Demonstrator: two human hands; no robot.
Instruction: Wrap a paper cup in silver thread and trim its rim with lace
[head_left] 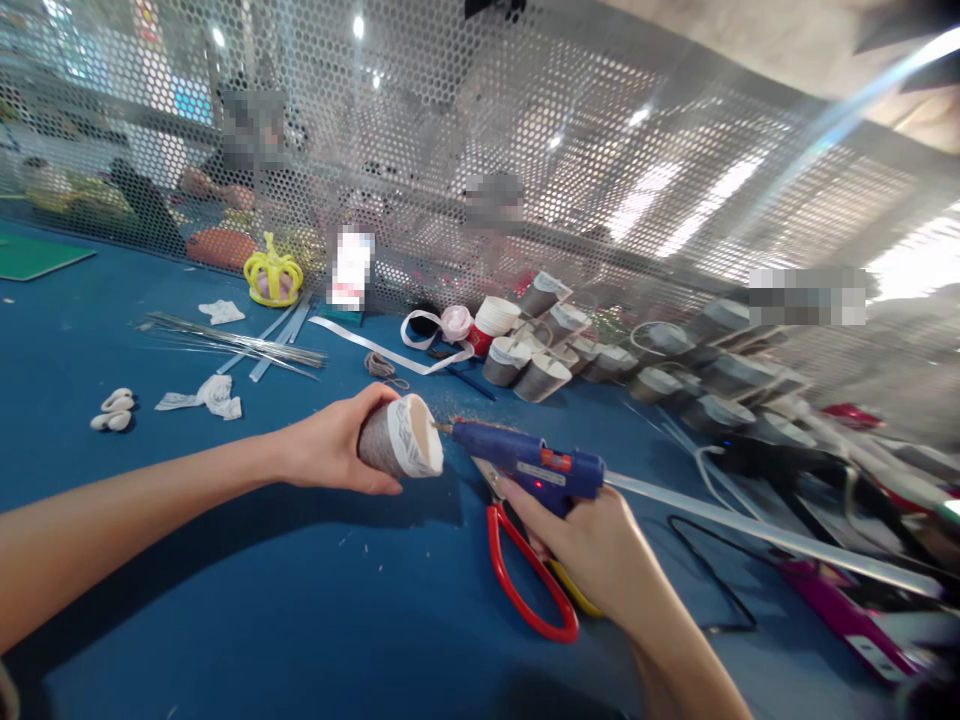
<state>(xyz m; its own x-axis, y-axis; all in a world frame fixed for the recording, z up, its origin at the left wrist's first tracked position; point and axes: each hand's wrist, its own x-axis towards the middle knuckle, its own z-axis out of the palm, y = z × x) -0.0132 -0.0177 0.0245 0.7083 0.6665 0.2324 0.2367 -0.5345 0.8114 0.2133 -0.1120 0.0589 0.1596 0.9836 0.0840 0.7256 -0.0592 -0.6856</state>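
My left hand (341,440) is wrapped round a small grey cup (381,440) with a white lace band at its rim. The cup is tilted, its pale round end turned to the right. My right hand (592,545) grips a blue glue gun (499,445), and a long clear glue stick (750,535) runs out of its back. The gun's nozzle points left and is at or very near the cup's pale end; I cannot tell whether they touch. Red-handled scissors (499,560) lie on the table under the gun, partly hidden by it and my right hand.
Several similar grey cups (541,378) stand along the perforated metal screen (420,160). White ribbon (375,352), a twine bundle (380,365), thin wires (232,340), lace scraps (217,395) and a yellow crown (273,275) lie behind my hands. A purple power strip (847,615) is at right.
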